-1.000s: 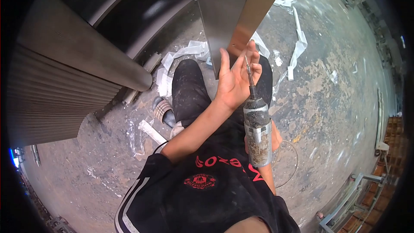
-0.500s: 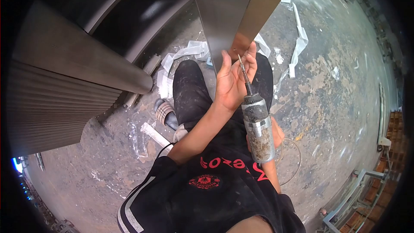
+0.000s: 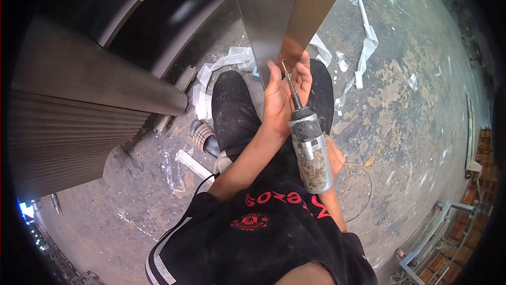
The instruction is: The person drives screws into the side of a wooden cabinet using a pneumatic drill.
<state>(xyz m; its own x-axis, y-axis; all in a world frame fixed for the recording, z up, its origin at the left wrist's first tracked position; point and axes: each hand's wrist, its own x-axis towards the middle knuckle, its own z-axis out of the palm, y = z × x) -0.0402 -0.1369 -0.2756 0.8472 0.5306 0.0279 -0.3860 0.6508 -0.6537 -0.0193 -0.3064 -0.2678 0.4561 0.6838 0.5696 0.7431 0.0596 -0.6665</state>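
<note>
My right hand (image 3: 336,159) is wrapped round a worn, grey power screwdriver (image 3: 311,163), and much of that hand is hidden behind the tool's body. The long thin bit points up and away, its tip at a small screw (image 3: 283,60) on the tall dark metal panel (image 3: 271,16). Around the panel's lower part is my left hand (image 3: 278,103), thumb on one side and curled fingers against the brownish, shiny face. The bit passes in front of the left palm. My knees are on either side of the panel's lower part.
A large dark ribbed metal piece (image 3: 68,121) stands at left. Strips of white wrapping (image 3: 367,47) lie on the stained concrete floor (image 3: 392,121). A thin hose (image 3: 369,185) loops at right. A metal frame (image 3: 421,264) stands at lower right. My sandal (image 3: 202,136) shows at left.
The screwdriver has shifted slightly up and to the left, bringing its bit tip nearer the panel face. My left hand stays at the panel, its fingers a little closer to it.
</note>
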